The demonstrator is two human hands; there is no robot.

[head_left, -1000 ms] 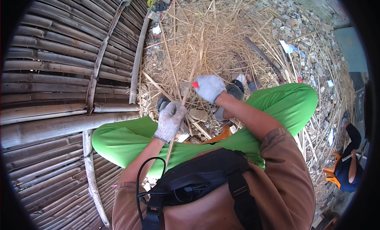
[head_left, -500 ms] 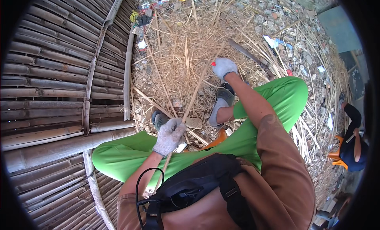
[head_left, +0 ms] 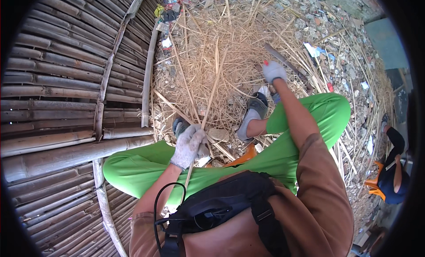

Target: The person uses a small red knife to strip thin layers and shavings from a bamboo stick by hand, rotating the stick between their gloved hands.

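The ground (head_left: 239, 46) is a rough floor of straw-coloured shavings, thickest ahead of the person, giving way to broken stones and scraps of litter toward the right and the far edge. Along the left stands a wall of weathered grey-brown bamboo poles (head_left: 57, 75), and a flat grey-blue panel (head_left: 389, 44) shows at the upper right. The person sits in bright green cloth trousers (head_left: 310, 117), knees spread wide, with part of an orange plastic seat (head_left: 245, 157) showing between the legs. The left hand (head_left: 188, 144), in a pale knitted glove, pinches a long thin pale bamboo strip (head_left: 214, 91) between its fingers; the strip slants up and away over the shavings, its near end reaching back across the trousers. Out to the right, well apart from the strip, the right hand (head_left: 274, 72), gloved alike, has its fingers curled around a small red-ended tool (head_left: 266, 62), the rest of which cannot be made out. Just beside that hand a long dark blade (head_left: 284, 59) lies on the ground. At the far right another person (head_left: 394, 181) sits on an orange stool (head_left: 375, 186).
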